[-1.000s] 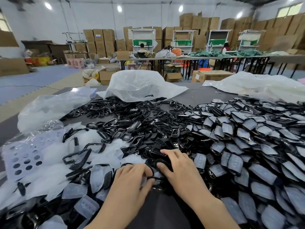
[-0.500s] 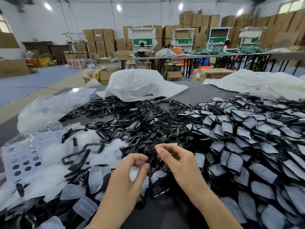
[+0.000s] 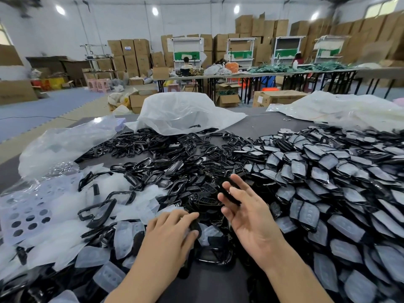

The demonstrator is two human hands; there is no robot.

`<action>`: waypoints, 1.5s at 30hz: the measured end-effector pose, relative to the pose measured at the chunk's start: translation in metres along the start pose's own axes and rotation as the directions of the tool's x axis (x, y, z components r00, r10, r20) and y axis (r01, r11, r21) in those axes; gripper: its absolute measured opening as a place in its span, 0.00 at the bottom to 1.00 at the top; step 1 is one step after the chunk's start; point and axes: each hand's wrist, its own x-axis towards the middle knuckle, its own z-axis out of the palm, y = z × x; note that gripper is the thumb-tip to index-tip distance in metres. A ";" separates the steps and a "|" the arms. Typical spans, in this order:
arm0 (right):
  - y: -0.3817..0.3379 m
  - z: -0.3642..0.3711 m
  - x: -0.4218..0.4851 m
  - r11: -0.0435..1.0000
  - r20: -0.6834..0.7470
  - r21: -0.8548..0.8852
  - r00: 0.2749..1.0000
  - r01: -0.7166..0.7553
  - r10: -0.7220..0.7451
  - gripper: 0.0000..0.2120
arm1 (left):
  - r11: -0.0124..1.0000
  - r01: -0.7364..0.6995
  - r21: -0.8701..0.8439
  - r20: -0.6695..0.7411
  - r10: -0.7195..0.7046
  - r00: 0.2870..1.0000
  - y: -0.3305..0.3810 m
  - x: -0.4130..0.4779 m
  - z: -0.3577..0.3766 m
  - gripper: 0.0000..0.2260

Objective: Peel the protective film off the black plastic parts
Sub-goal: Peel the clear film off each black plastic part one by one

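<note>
A heap of film-covered black plastic parts (image 3: 328, 182) fills the right side of the table. Bare glossy black parts (image 3: 166, 162) lie piled in the middle. Peeled translucent films (image 3: 122, 235) are strewn on the left. My left hand (image 3: 168, 237) is low over the near edge of the pile, palm down, its fingers and thumb curled round a small black part (image 3: 194, 228). My right hand (image 3: 249, 215) is raised with the palm turned left and the fingers spread straight. A black part (image 3: 227, 193) lies across its fingertips.
Punched film sheets (image 3: 26, 215) and clear bags (image 3: 61, 145) lie at the left. White plastic bags (image 3: 181, 112) sit at the back of the grey table (image 3: 258, 125). Beyond stand other worktables, cartons and seated people.
Both hands held one part together in front of me. Now they have separated: the left hand dropped onto the pile, the right hand opened and moved forward with a black part on its fingers.
</note>
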 end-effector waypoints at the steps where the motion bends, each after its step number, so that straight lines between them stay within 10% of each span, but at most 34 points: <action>1: 0.002 0.000 0.001 1.000 -0.007 -0.025 1.000 0.000 -0.001 0.15 | 1.000 -0.006 0.012 0.002 0.006 1.000 -0.001 0.001 0.000 0.18; 25: 0.020 0.005 0.002 0.939 -0.022 -0.342 0.999 0.035 -0.045 0.13 | 0.671 0.065 -0.738 -0.236 -0.348 0.907 0.008 0.004 -0.019 0.11; 45: 0.028 0.019 -0.017 0.798 0.248 -0.587 0.969 0.136 0.018 0.11 | 0.549 0.100 -0.830 -0.140 -0.378 0.915 0.005 0.005 -0.018 0.17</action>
